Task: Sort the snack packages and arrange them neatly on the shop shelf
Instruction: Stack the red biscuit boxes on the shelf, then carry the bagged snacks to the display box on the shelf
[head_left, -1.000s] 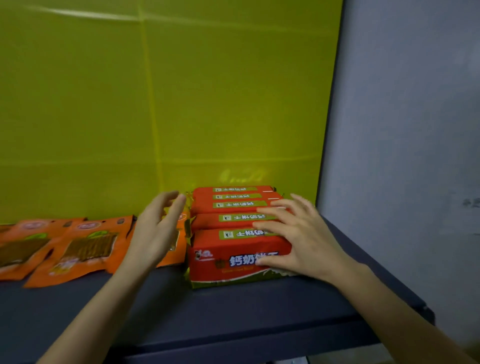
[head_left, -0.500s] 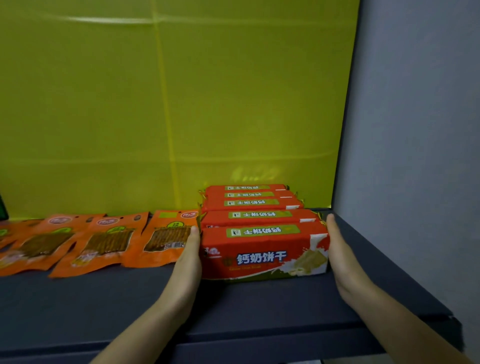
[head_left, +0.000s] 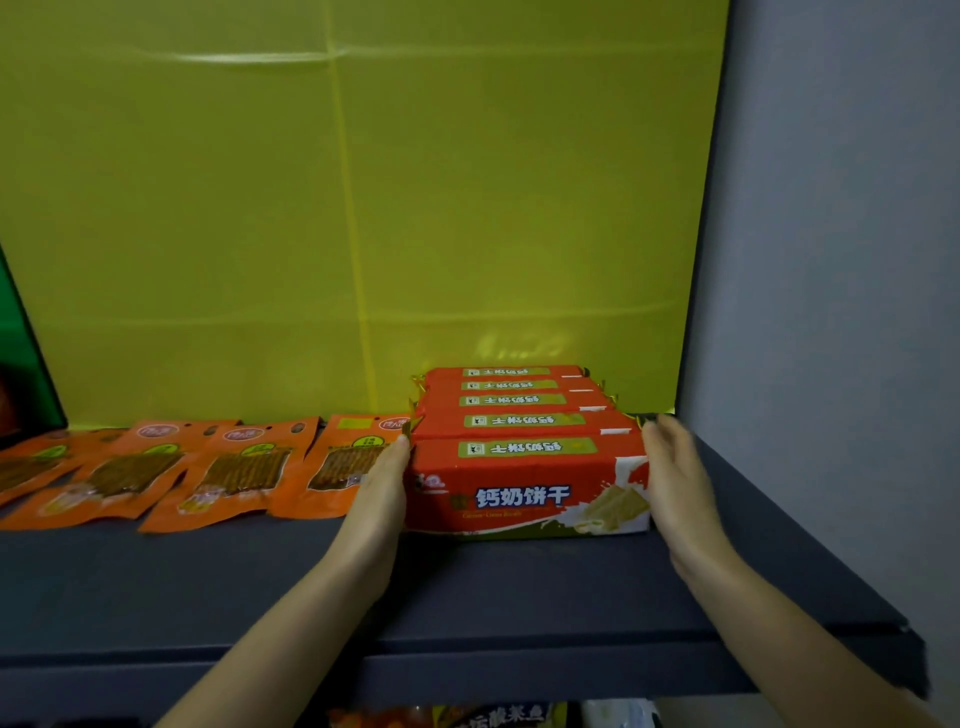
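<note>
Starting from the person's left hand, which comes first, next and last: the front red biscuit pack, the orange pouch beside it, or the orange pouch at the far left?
1. Front red biscuit pack: the left hand presses its left end.
2. Orange pouch beside it: just left of the hand, partly behind it; nearly as close.
3. Far-left orange pouch: at the shelf's left end, clearly farthest.

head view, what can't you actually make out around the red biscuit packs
- Head view: rear red biscuit packs show only top edges, hidden behind the front pack.
- Packages below the dark shelf: cut off by the bottom edge.
- Left hand covers the nearest orange pouch corner.
</note>
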